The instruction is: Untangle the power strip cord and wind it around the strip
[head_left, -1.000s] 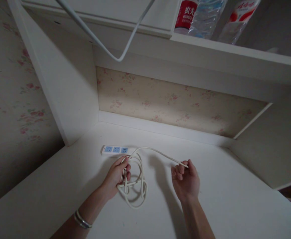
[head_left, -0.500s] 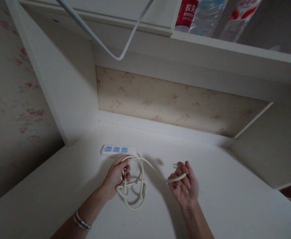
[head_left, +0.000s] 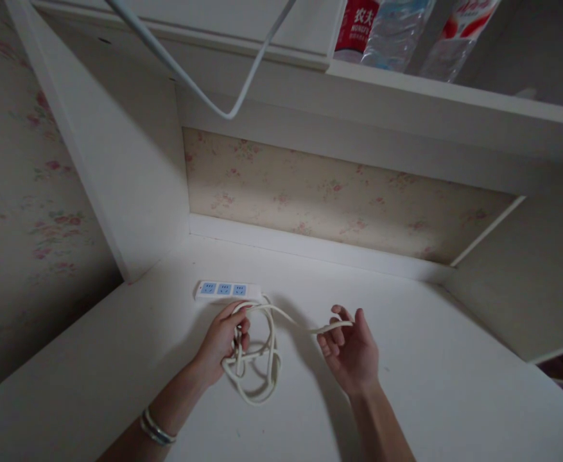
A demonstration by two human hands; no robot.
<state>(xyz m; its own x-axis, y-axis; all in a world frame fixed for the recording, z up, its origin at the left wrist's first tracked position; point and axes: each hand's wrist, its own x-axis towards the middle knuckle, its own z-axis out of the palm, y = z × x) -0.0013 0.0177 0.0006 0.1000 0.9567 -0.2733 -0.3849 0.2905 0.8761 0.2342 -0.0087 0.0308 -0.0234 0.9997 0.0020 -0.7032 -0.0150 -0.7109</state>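
My left hand (head_left: 223, 341) is closed around a looped bundle of cream power cord (head_left: 272, 378); the loops hang below and to the right of its fingers. From the bundle one length of cord runs across to my right hand (head_left: 351, 350), which is turned palm up. There the cord lies over the curled fingers and ends near the thumb. The plug does not show. Just beyond my left hand, a white power strip (head_left: 226, 290) with three blue sockets rests on the white desk surface, its cord leaving the right end.
A low back ledge (head_left: 310, 245) and side panels enclose the desk (head_left: 435, 398). Overhead is a shelf (head_left: 406, 83) with a red-labelled bottle (head_left: 357, 29) and other clear plastic bottles (head_left: 397, 38). A pale bent cable (head_left: 228, 114) hangs in front of the cabinet.
My right hand has turned and its fingers have shifted on the cord. The plug prongs that showed beside its fingers are out of sight. My left hand stays nearly still.
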